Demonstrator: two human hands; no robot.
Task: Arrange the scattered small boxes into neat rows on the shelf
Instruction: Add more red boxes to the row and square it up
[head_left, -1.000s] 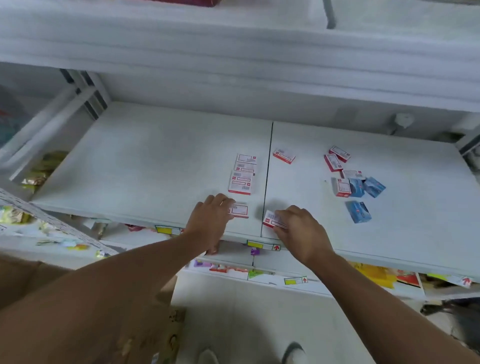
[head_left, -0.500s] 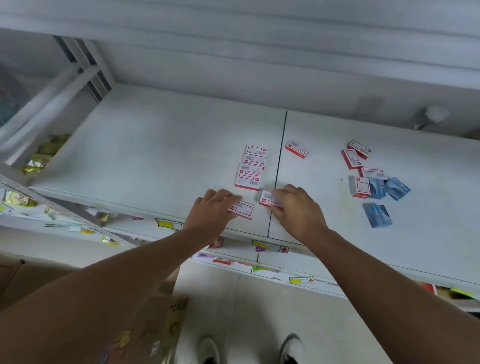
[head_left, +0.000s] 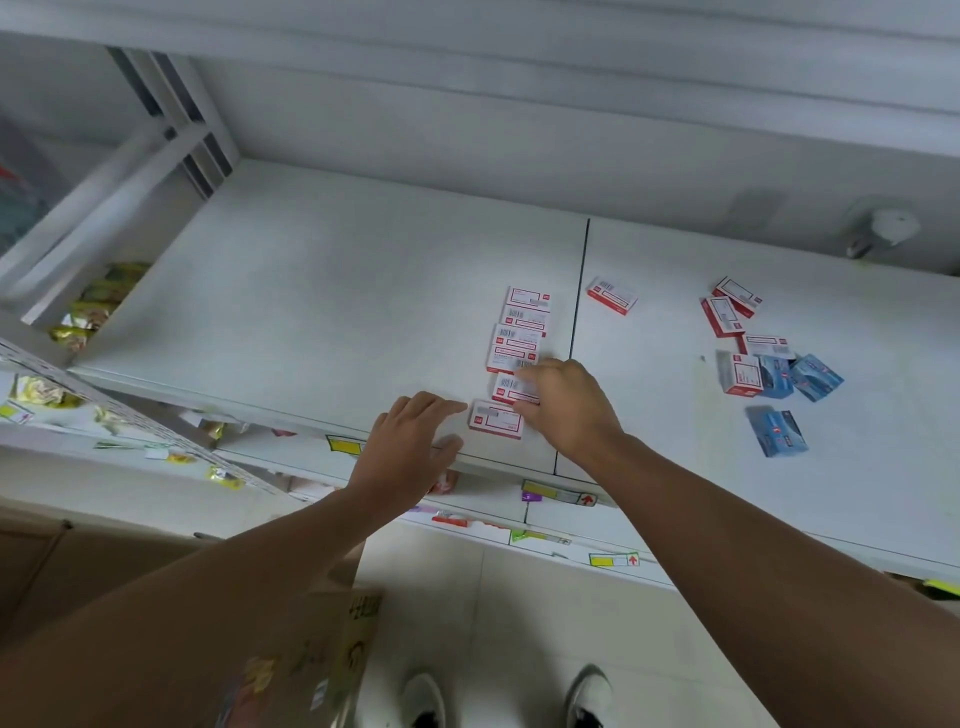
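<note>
Right hand (head_left: 566, 410) pinching red-white box (head_left: 514, 388), left hand (head_left: 410, 447) flat, box print unreadable

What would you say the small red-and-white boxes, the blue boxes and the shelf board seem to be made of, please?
The red-and-white boxes look like thin printed cardboard: sharp folded edges, flat faces with barcodes, matte.
The blue boxes seem to be cardboard too, perhaps slightly glossier; blur leaves that open.
The shelf board looks like painted metal or laminate: a smooth, pale, even surface with a thin seam between panels.
</note>
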